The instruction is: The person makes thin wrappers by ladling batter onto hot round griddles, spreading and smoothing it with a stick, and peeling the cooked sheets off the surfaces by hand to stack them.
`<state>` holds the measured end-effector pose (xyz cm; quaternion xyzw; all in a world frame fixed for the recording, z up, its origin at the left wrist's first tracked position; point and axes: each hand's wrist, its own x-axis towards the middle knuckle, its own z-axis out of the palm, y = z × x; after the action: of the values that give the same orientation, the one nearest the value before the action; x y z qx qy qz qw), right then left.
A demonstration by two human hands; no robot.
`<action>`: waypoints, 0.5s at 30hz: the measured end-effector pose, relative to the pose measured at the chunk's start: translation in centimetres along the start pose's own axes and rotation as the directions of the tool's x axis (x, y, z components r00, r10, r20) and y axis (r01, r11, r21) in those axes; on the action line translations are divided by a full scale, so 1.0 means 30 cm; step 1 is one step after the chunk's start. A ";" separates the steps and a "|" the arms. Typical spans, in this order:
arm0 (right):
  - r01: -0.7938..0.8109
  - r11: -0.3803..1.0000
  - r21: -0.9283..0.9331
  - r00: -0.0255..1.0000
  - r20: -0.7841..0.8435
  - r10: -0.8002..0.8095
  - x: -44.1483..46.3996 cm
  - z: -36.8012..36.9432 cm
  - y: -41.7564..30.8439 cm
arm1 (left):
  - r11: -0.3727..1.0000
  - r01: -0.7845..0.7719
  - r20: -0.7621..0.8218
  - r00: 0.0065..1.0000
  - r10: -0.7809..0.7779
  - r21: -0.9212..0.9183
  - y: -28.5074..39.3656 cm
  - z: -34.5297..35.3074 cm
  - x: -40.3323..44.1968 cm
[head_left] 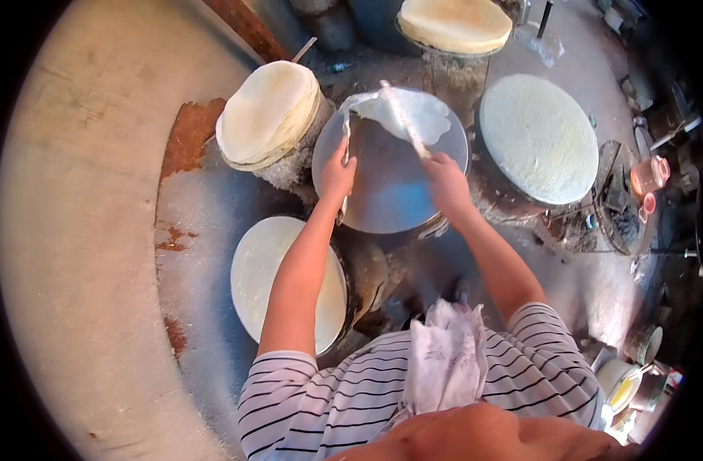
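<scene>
**Thin sheet (428,114) lay across the far side of a round griddle (390,184)**

The palms were turned from view, and the grips hid parts of both tools. The left tool's lower end was blurred near the griddle's edge, and whether the sheet clung to either tool was hard to make out. Dark lens borders cut off the surroundings, and the clutter at far right was too small and dim to tell.

The fingers of the left hand (338,175) were curled closed around a narrow tool (346,127), which ran above and below them. The fingers of the right hand (446,183) were wrapped around the near end of a pale stick (400,115), its far end slanting up and left over the sheet. How tightly either hand squeezed could not be told.

Beyond and between the fingers, the sheet looked whitish, glossy and partly see-through, with a scalloped right edge. The griddle beneath was smooth, grey and disc-shaped, with a bluish sheen. Left of the left fingers rose a stack of thin round breads (267,115), matte cream with layered rims; a second stack (455,27) stood beyond the right fingers. To their right, a large disc (537,138) bore a pale, mottled layer. Nearer the body than the left fingers, another disc (271,269) looked creamy and smoother, partly covered by the forearm.
</scene>
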<state>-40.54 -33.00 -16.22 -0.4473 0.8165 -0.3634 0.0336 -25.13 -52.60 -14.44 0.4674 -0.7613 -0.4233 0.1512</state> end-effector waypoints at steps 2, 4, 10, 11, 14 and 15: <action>-0.028 0.998 0.059 0.999 0.020 0.027 0.045 -0.082 -0.016 | 1.000 -0.013 -0.066 0.998 0.014 0.017 -0.010 -0.019 0.004; -0.016 0.999 0.051 0.995 -0.097 0.021 0.003 -0.131 0.078 | 1.000 0.011 -0.088 0.996 -0.010 0.014 -0.063 -0.055 -0.058; 0.175 0.982 0.069 0.984 0.015 -0.177 0.067 0.047 0.011 | 0.979 0.204 -0.074 0.977 -0.201 0.028 -0.057 -0.122 -0.224; 0.192 0.981 0.034 0.981 0.014 -0.193 0.082 0.030 0.003 | 0.986 0.167 -0.079 0.983 -0.165 0.027 -0.084 -0.114 -0.224; 0.139 0.986 -0.097 0.990 -0.022 -0.142 0.090 -0.106 0.096 | 0.992 0.124 -0.165 0.978 -0.126 -0.020 -0.123 -0.094 -0.251; 0.163 0.969 -0.183 0.986 0.040 -0.159 0.106 -0.123 0.165 | 0.996 0.072 -0.163 0.983 -0.081 -0.059 -0.134 -0.089 -0.250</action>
<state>-47.34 -31.64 -15.74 -0.5179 0.8074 -0.2814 -0.0275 -17.23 -48.46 -14.75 0.5257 -0.7160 -0.4087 0.2096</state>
